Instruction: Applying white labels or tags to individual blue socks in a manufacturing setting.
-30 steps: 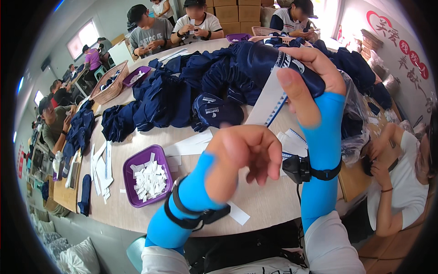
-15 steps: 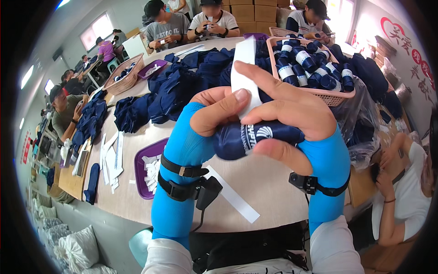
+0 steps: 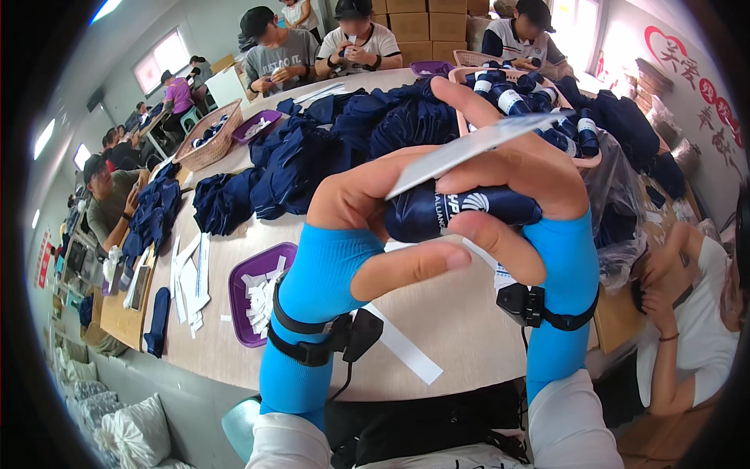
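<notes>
A rolled bundle of navy cloth with a white print lies across both hands above the table. My right hand grips it, thumb below and fingers over the top, its index finger raised behind a white paper strip. The strip slants up to the right above the roll. My left hand curls round the roll's left end; its thumb stretches out below, off the cloth, and its other fingertips are hidden behind strip and roll. Blue sleeves cover both forearms, with black straps and small devices on them.
Navy cloth pieces are heaped across the table. Behind my right hand stands a pink basket of banded navy rolls. A purple tray holds white paper pieces. Loose strips lie nearby. Co-workers sit around the table, one close at right.
The paper strip has tipped from upright to a slant toward the right. My left thumb has come off the strip and swung down below the roll. The roll has shifted slightly right and up.
</notes>
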`<action>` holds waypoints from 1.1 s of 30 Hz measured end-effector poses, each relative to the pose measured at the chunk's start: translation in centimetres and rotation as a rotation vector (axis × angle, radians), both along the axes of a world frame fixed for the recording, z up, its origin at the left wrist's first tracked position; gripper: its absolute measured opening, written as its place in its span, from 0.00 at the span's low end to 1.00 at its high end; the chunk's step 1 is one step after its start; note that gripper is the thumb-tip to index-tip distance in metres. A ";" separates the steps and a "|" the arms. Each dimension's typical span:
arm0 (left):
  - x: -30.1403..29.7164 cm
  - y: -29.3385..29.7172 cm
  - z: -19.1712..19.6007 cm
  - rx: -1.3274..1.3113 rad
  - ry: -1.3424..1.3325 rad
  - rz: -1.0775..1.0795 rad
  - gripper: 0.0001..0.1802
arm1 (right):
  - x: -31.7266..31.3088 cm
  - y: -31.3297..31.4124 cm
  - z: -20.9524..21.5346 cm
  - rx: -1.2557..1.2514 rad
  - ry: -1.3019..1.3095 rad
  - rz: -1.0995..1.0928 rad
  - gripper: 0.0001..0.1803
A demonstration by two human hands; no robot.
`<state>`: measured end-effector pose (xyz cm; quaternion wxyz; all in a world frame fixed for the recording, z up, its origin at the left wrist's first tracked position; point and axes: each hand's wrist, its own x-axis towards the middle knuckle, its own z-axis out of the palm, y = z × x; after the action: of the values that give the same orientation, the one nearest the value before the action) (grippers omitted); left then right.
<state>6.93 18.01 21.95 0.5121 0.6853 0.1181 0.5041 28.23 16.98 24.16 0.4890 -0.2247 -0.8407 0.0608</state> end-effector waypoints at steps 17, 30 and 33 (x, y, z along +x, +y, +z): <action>1.3 1.3 -1.0 0.177 -0.106 0.066 0.14 | -0.6 -1.8 -0.9 -0.186 0.116 -0.113 0.37; 0.5 2.4 -0.5 0.716 -0.024 0.282 0.10 | -0.9 -1.2 -1.3 -0.234 0.201 -0.035 0.28; 0.4 2.5 -0.8 0.724 -0.058 0.288 0.13 | -1.0 -1.1 -1.3 -0.235 0.175 -0.051 0.25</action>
<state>7.38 20.56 21.12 0.1643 0.7836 0.0128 0.5990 27.27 15.87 22.90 0.5320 -0.2952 -0.7762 0.1656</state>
